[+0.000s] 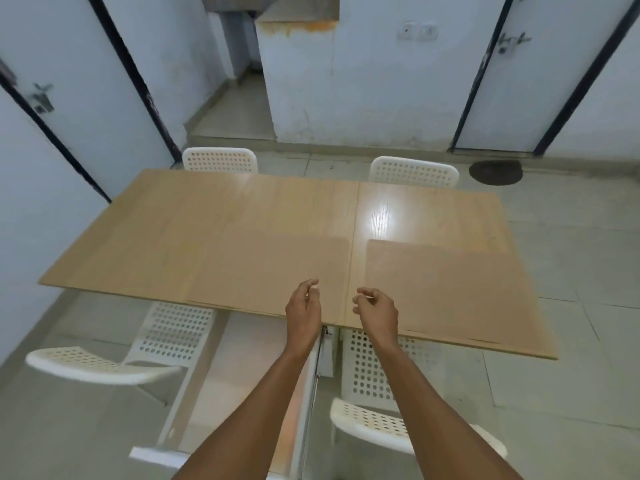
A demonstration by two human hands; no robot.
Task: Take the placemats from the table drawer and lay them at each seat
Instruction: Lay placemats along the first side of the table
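Two tan placemats lie flat on the near half of the wooden table (214, 209). The left placemat (256, 271) is in front of the near left seat and the right placemat (450, 292) is in front of the near right seat. My left hand (304, 308) and my right hand (377, 311) hover side by side over the table's near edge, between the two mats. The fingers of both are loosely curled and hold nothing. Below the edge a white drawer (311, 375) stands pulled out toward me; I see nothing in it.
Two white perforated chairs stand at the far side, the left chair (220, 160) and the right chair (414, 176). Two more are near me, one on the left (104, 367) and one on the right (377, 424). Doors flank the room, and a dark round mat (496, 172) lies on the floor.
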